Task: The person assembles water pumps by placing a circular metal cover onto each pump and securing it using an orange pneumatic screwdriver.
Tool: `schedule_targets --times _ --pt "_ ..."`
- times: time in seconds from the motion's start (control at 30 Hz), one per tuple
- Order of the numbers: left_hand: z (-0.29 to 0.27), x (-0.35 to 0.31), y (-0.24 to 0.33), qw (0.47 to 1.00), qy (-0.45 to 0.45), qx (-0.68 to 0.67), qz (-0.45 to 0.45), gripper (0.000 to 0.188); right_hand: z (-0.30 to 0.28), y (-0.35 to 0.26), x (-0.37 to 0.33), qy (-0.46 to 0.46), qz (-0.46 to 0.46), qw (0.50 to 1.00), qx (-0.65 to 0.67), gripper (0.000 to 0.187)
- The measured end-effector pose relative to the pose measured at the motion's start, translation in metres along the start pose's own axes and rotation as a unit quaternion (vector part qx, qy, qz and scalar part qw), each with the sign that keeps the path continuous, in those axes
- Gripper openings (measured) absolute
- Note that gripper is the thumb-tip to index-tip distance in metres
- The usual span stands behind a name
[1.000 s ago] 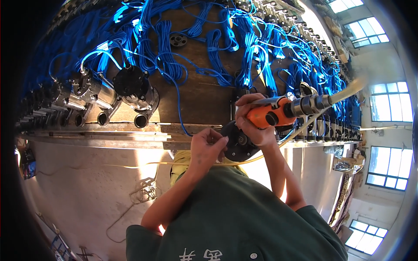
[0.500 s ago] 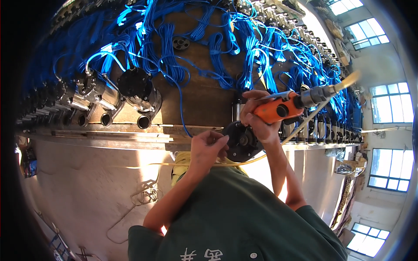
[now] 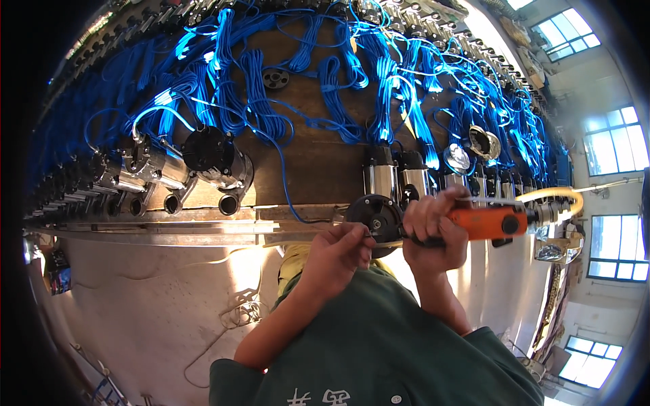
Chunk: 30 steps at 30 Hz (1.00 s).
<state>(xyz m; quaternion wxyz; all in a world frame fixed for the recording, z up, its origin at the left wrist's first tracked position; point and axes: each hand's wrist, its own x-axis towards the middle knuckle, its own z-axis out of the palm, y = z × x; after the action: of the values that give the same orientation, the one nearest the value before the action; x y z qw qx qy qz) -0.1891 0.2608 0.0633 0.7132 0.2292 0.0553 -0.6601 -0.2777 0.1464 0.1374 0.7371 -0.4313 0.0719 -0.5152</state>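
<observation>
My right hand (image 3: 433,233) is wrapped round an orange air screwdriver (image 3: 487,222), which lies nearly level with its hose end to the right. In front of me, at the bench edge, is a black round pump end (image 3: 376,211) with a hub in its middle. Overlapping its lower left side, my left hand (image 3: 332,260) has thumb and fingertips pressed together. Whatever they pinch is too small or hidden to name. The screwdriver's tip points toward that hand, across the pump's lower face. A blue cable (image 3: 284,169) curves down to the bench edge beside the pump.
Steel pumps with black ends (image 3: 215,159) stand in rows at left and right along the bench (image 3: 318,169). Bundles of blue cable (image 3: 261,101) cover its far part, around a black disc (image 3: 275,78). A yellow air hose (image 3: 574,197) loops from the tool. Thin cord (image 3: 240,312) lies tangled on the floor.
The screwdriver has come down and turned from slanting up-right to nearly level, and my right hand has moved off the pump's top. My left hand has shifted slightly right and lower.
</observation>
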Motion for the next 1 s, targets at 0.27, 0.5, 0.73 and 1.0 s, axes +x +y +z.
schedule_targets --times 0.27,0.5,0.73,1.0 --pt "0.008 -0.006 0.003 0.997 0.051 0.004 -0.056 0.015 0.004 -0.004 -0.013 -0.040 -0.043 0.997 -0.059 0.034" --pt "-0.006 0.008 0.008 1.000 0.011 0.001 0.007 0.020 0.004 0.017 -0.010 -0.056 -0.083 0.992 -0.079 0.035" --pt "-0.021 0.018 0.006 0.970 0.041 0.198 0.139 0.025 0.004 0.022 -0.006 -0.077 -0.072 0.990 -0.090 0.037" --pt "-0.049 0.045 -0.001 0.871 -0.008 0.421 0.252 0.042 -0.014 0.039 -0.007 -0.017 -0.019 0.976 -0.216 0.036"
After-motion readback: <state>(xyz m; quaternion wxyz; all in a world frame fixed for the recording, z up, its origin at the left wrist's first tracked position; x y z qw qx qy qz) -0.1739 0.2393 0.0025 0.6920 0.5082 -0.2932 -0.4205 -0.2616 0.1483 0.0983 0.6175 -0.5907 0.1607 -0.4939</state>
